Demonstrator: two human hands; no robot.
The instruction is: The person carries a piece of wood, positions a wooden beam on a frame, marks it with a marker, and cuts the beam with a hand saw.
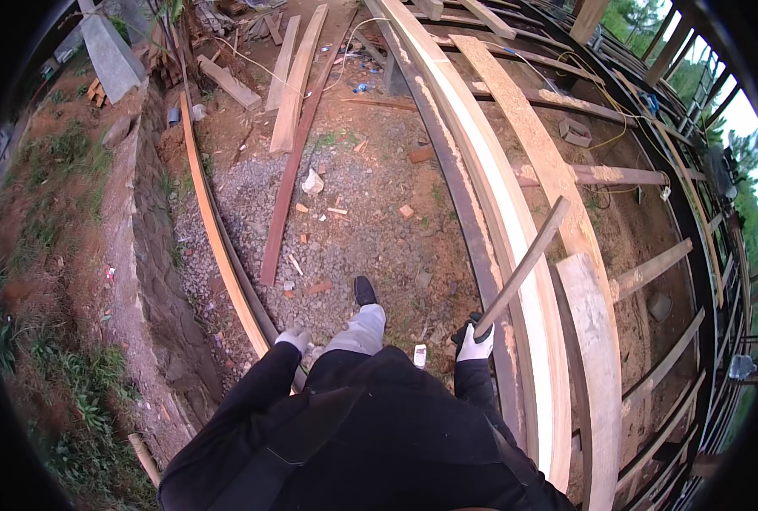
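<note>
Right hand point(476, 339), gloved in white and black, lower right of centre: fingers wrapped round the lower end of a wooden stick point(528, 260); the one-end hold presumably leaves the remaining length free. Stick: square-edged, brownish, slanting up and rightward across the view of the pale timber point(515, 200); whether it rests on that timber cannot be told. Left hand point(295, 338), white-gloved, lower centre-left: at the near part of a long orange-edged plank point(209, 209); contact and finger closure cannot be told, the hand being small and partly turned away. Pale timber, right of centre: laid lengthwise beside a dark beam point(447, 149), probably so that both run parallel and stay within reach. Weathered board point(594, 341), lower right: lying over crossbars point(651, 271), which seem to serve as bearers keeping timber off the soil. Reddish plank point(290, 192), upper centre-left: flat on gravel point(336, 243), apparently set down loose, near two pale boards point(302, 81). Stone wall point(166, 289), left: edging the gravel, seemingly to hold back the grassy bank point(68, 341). Dark shoe point(364, 291), centre: planted between plank and beam, likely for stable footing.
</note>
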